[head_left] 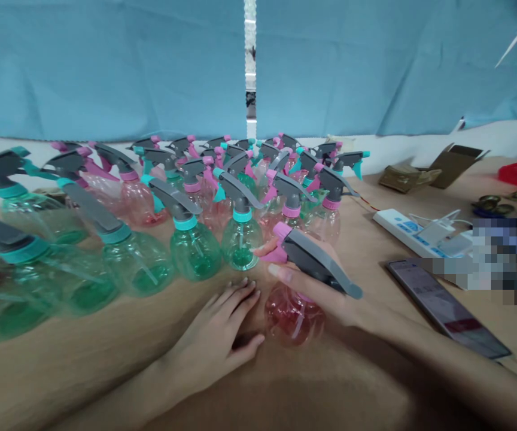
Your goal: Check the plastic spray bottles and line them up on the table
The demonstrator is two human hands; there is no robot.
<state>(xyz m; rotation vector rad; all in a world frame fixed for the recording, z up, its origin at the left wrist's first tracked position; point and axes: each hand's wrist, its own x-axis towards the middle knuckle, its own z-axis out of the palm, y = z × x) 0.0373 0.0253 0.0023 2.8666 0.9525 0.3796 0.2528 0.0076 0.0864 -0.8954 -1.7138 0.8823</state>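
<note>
Right grip (325,299): closed around the neck of a round, translucent pink plastic spray bottle (292,320) with a grey-and-pink trigger head (306,254), my thumb lying on the near side. Bottle sits just right of frame centre; cannot tell whether its base touches the brown tabletop (128,335).

Left grip (213,329): open and empty, palm down, fingers loosely spread, just left of the pink bottle, lower centre of frame.

Beyond my fingers, centre: round translucent green spray bottle (243,242) with turquoise collar, upright. Similar green and pink bottles crowd the left and upper middle.

Right side: dark flat smartphone (447,308), white power strip (408,230), open brown cardboard box (456,164). Top of frame: blue cloth curtain (151,66).
</note>
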